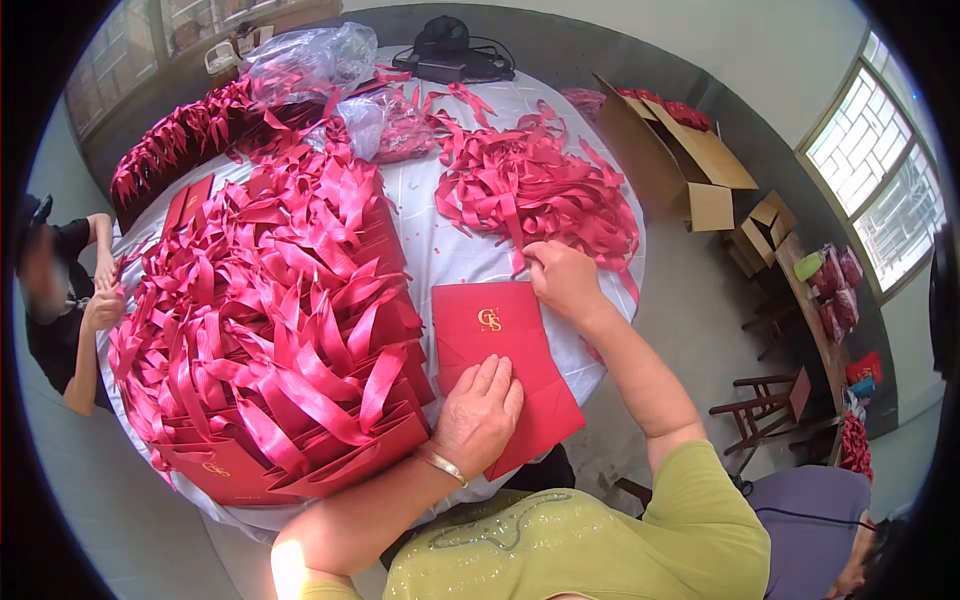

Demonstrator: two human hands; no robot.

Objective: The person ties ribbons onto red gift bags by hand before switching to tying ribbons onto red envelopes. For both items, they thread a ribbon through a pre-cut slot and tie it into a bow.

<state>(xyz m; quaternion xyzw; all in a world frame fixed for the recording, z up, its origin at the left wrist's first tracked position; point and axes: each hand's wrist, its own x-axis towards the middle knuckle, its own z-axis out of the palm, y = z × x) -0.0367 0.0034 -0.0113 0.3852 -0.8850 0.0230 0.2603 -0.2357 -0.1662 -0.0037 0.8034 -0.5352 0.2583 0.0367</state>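
A flat red paper bag [540,375] with a gold logo lies on the white-covered table, its lower part angled to the right. My left hand [480,415] rests palm down on the bag's lower middle, fingers stretched out. Beyond the bag's top right corner, my right hand [562,280] has its fingers pinched at a pink ribbon [520,262], at the near edge of a loose ribbon pile [530,185]. To the left stand many packed red bags [230,470] with pink ribbon handles [290,290] spilling over their tops.
Plastic bags [315,65] and a black object [445,50] sit at the table's far side. A co-worker [70,290] is at the left edge, hands on ribbons. Another person [810,520] is at lower right. Open cardboard boxes [690,150] and a wooden stool [765,405] stand right.
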